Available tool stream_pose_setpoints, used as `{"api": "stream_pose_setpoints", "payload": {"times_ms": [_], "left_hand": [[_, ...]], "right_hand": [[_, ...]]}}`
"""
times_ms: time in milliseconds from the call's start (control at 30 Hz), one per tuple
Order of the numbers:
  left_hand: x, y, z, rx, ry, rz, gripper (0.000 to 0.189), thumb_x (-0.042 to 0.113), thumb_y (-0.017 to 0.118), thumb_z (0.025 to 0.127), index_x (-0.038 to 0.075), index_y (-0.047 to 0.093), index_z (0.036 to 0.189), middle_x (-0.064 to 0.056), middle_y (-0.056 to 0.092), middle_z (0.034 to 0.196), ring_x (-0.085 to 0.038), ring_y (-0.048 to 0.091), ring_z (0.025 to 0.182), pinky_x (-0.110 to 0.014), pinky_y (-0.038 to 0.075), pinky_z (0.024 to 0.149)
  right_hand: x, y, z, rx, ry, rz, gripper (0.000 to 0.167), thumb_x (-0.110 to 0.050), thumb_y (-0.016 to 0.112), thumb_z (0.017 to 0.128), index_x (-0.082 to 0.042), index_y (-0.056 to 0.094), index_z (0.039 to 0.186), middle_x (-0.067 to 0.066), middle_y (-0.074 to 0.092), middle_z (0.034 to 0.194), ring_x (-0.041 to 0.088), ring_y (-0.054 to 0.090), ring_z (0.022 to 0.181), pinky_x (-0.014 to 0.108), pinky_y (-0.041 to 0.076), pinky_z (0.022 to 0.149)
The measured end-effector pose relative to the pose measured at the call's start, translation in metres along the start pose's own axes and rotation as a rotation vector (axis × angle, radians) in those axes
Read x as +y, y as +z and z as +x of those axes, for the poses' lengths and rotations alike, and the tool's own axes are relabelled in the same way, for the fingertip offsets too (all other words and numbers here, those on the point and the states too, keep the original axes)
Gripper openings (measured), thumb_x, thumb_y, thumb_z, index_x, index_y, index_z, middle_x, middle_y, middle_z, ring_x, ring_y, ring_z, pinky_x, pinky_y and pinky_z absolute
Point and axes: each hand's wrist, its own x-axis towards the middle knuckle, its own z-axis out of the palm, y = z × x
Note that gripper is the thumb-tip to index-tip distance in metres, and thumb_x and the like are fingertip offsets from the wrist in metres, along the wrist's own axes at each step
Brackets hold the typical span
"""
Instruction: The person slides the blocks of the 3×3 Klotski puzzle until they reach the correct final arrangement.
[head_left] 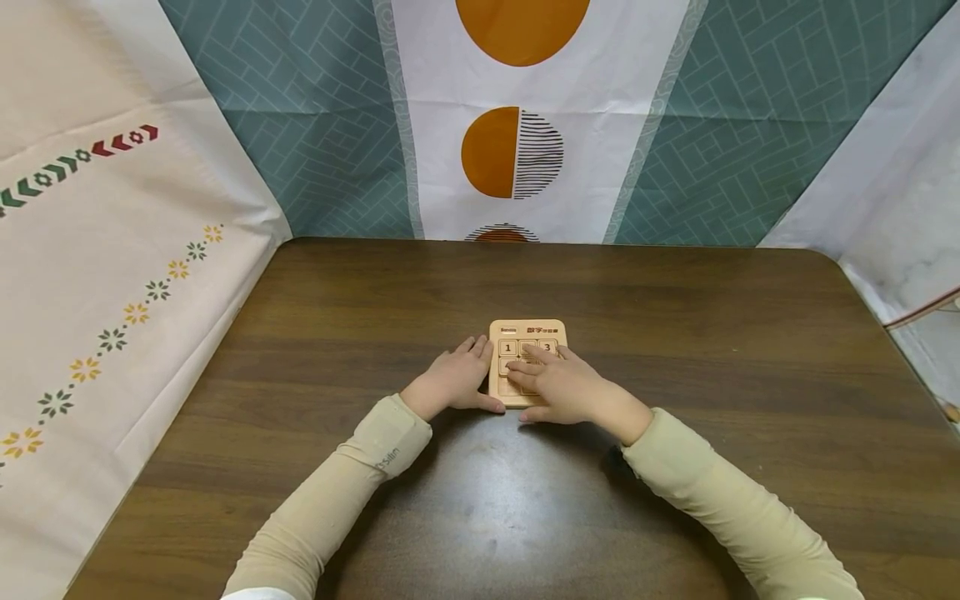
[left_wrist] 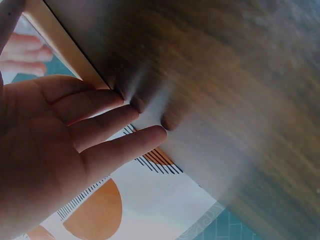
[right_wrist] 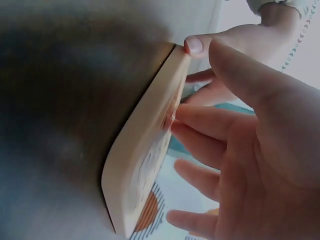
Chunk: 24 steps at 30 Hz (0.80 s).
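Note:
A wooden number sliding puzzle (head_left: 528,326) lies flat on the table, its number tiles facing up. Tile 1 (head_left: 507,347) and tile 3 (head_left: 547,347) show in its top row; several others are covered by fingers. My left hand (head_left: 457,379) lies along the puzzle's left side, fingers fairly straight, with the thumb at the near left corner. In the left wrist view, the fingertips of that hand (left_wrist: 60,145) reach down to the tabletop beside the wooden edge. My right hand (head_left: 566,387) spreads over the tiles, fingertips touching the middle ones, also visible in the right wrist view.
The brown wooden table (head_left: 360,308) extends around the puzzle on every side. A patterned cloth (head_left: 337,125) hangs behind its far edge, and a pale embroidered cloth (head_left: 97,308) borders the left side. Light glares off the near tabletop.

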Motion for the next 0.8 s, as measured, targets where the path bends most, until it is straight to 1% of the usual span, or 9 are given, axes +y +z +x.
{"api": "stream_pose_setpoints", "payload": {"times_ms": [100,233,333,400,467,567,667,800], "left_hand": [[0.000,0.000,0.000,-0.001,-0.001,0.000,0.107,0.061,0.063,0.073,-0.004,0.016,0.144,-0.019,0.018,0.148,-0.032,0.018,0.135,-0.051,0.031,0.098],[0.000,0.000,-0.001,0.006,-0.002,0.001,0.106,0.061,0.063,0.073,-0.004,0.016,0.143,-0.019,0.018,0.148,-0.032,0.019,0.135,-0.051,0.031,0.098],[0.000,0.000,-0.001,0.013,0.000,0.005,0.106,0.060,0.063,0.073,-0.004,0.017,0.143,-0.019,0.019,0.147,-0.032,0.019,0.134,-0.051,0.032,0.098],[0.000,-0.001,-0.001,0.013,0.001,0.008,0.106,0.061,0.063,0.073,-0.005,0.017,0.143,-0.019,0.019,0.147,-0.032,0.020,0.134,-0.051,0.032,0.098],[0.000,-0.001,-0.001,0.012,0.002,0.007,0.106,0.061,0.063,0.073,-0.004,0.017,0.143,-0.019,0.019,0.147,-0.032,0.020,0.134,-0.051,0.032,0.098],[0.000,-0.001,-0.001,0.008,0.000,0.009,0.107,0.062,0.062,0.073,-0.004,0.016,0.143,-0.019,0.018,0.148,-0.032,0.019,0.134,-0.050,0.032,0.098],[0.000,0.000,0.000,0.007,0.001,0.013,0.107,0.062,0.062,0.073,-0.004,0.016,0.143,-0.019,0.018,0.148,-0.032,0.020,0.134,-0.050,0.032,0.098],[0.000,0.001,0.000,0.008,0.003,0.014,0.107,0.062,0.062,0.073,-0.004,0.017,0.143,-0.019,0.018,0.148,-0.032,0.019,0.135,-0.050,0.032,0.098]], "right_hand": [[-0.003,0.001,0.000,-0.022,-0.006,0.016,0.065,-0.047,0.057,0.085,-0.009,0.044,0.136,0.006,0.039,0.141,0.030,0.023,0.134,0.059,0.023,0.099],[-0.007,0.004,-0.006,-0.041,-0.036,0.038,0.065,-0.048,0.057,0.085,-0.011,0.044,0.136,0.005,0.039,0.141,0.028,0.023,0.134,0.057,0.022,0.101],[-0.008,0.006,-0.010,-0.036,-0.056,0.039,0.065,-0.049,0.057,0.085,-0.011,0.045,0.136,0.004,0.040,0.140,0.027,0.023,0.134,0.056,0.022,0.101],[-0.006,0.005,-0.011,-0.010,-0.058,0.025,0.065,-0.049,0.057,0.085,-0.010,0.045,0.135,0.005,0.041,0.139,0.028,0.024,0.134,0.057,0.023,0.100],[-0.002,0.004,-0.012,0.022,-0.036,-0.002,0.064,-0.048,0.057,0.085,-0.010,0.047,0.135,0.005,0.042,0.139,0.029,0.025,0.133,0.058,0.024,0.099],[0.006,0.002,-0.012,0.058,0.030,-0.024,0.063,-0.048,0.058,0.084,-0.009,0.049,0.133,0.006,0.044,0.138,0.031,0.026,0.133,0.059,0.025,0.098],[0.011,0.003,-0.011,0.057,0.082,-0.019,0.062,-0.048,0.058,0.084,-0.009,0.051,0.131,0.006,0.045,0.137,0.030,0.026,0.133,0.060,0.024,0.098],[0.008,0.005,-0.004,0.055,0.078,-0.021,0.063,-0.050,0.057,0.083,-0.008,0.052,0.130,0.006,0.046,0.136,0.030,0.027,0.132,0.060,0.024,0.098]]}}
